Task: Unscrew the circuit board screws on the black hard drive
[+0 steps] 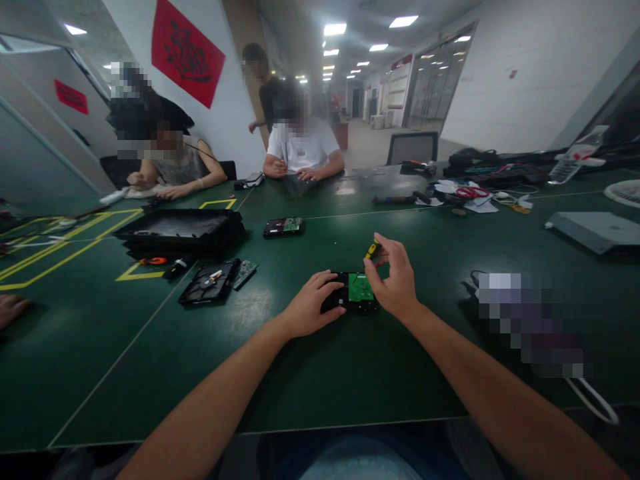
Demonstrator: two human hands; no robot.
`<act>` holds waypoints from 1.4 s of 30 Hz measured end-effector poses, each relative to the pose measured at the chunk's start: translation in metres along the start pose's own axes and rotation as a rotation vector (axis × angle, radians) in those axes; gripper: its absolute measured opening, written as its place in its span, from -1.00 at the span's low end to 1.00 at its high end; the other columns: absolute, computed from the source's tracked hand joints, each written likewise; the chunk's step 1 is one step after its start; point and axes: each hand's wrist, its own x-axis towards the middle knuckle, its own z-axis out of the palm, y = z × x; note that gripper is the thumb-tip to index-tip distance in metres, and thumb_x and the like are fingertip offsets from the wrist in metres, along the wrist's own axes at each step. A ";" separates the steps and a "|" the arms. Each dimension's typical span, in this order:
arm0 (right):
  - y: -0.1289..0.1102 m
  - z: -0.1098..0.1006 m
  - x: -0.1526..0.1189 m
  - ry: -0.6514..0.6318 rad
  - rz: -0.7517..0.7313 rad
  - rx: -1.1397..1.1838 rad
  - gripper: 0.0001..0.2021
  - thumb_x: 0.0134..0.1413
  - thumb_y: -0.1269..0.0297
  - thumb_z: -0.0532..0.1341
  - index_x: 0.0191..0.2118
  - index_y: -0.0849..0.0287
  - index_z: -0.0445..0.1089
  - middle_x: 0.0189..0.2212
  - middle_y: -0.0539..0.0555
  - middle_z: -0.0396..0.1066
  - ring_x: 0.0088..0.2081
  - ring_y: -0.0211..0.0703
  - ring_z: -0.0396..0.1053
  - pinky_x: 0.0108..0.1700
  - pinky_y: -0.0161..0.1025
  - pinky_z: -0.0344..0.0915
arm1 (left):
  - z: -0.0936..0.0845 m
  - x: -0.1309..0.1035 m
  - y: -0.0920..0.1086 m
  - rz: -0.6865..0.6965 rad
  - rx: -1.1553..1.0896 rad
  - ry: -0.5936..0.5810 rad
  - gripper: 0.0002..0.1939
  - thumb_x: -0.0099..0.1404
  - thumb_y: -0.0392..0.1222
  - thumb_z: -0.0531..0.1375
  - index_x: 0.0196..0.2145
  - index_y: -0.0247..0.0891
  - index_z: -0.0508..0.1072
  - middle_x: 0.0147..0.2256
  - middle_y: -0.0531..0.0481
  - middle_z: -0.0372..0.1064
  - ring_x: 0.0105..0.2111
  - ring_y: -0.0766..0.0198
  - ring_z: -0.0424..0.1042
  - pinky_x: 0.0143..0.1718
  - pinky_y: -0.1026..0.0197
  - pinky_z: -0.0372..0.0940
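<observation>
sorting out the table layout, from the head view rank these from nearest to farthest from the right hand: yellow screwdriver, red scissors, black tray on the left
1. yellow screwdriver, in the right hand
2. red scissors, far right
3. black tray, far left

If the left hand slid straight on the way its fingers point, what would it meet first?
The left hand already rests on the hard drive; going on rightward it would likely meet the right hand, though depth is unclear.

Green board (pixel 361 287) (black drive (pixel 336 300)), yellow-handled screwdriver (pixel 371 250).
</observation>
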 end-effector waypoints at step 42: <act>0.002 0.003 -0.004 -0.049 0.054 0.105 -0.44 0.36 0.26 0.19 0.41 -0.07 0.11 0.19 0.21 0.36 0.00 0.01 0.52 0.08 0.10 0.54 | 0.001 -0.001 -0.002 -0.009 -0.002 -0.013 -0.40 0.36 -0.04 0.34 0.29 -0.16 0.35 0.30 -0.27 0.24 0.38 -0.18 0.14 0.37 -0.36 0.15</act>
